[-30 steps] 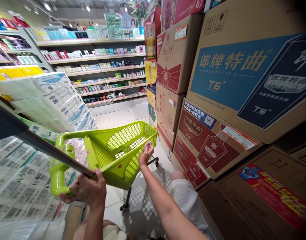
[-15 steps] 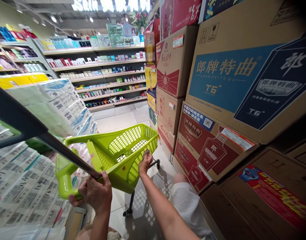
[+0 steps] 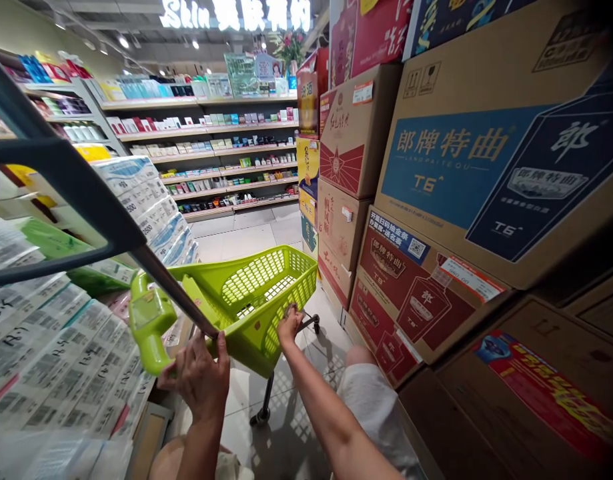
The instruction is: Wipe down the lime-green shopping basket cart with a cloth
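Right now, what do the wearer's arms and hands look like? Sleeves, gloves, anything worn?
Both forearms are bare, with no sleeves in view. The left hand and right hand wear no gloves. No watch, ring or bracelet shows. Light-coloured shorts cover the thigh below.

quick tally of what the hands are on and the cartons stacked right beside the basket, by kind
Green shopping basket: 1
Dark pull handle of the basket: 1
Hands on it: 2, the left hand at the near end, the right hand on the side rim
Large cartons with blue T6 panels: 1
Red T6 cartons: 1 clearly whole
Total: 6
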